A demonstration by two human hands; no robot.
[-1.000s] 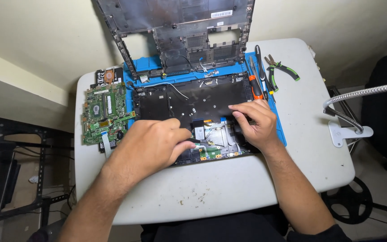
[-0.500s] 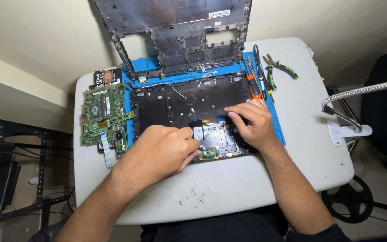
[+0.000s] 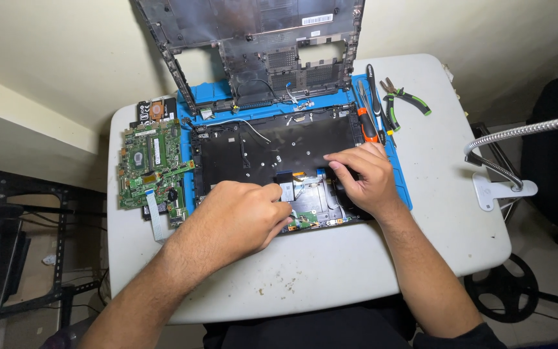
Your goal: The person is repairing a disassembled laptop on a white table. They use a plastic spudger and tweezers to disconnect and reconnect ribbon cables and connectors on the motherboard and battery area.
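Note:
An opened black laptop base (image 3: pixel 272 152) lies on a blue work mat (image 3: pixel 400 187), with its bottom cover (image 3: pixel 259 39) propped upright behind it. My left hand (image 3: pixel 240 216) is curled over the base's front edge, its fingertips pinched at the silver metal plate (image 3: pixel 308 194) and a small green board (image 3: pixel 305 222). What those fingers hold is hidden. My right hand (image 3: pixel 364 178) rests on the right part of the base, fingers stretched left and pressing down beside the plate.
A green motherboard (image 3: pixel 150 161) with a white ribbon cable lies at the left of the white table (image 3: pixel 447 213). Screwdrivers (image 3: pixel 369 110) and green-handled pliers (image 3: pixel 405 100) lie at the back right. A flexible lamp arm (image 3: pixel 518 139) on a white base stands at the right edge.
My left hand has edged slightly right, toward the metal plate. My right hand has stayed in nearly the same spot on the base.

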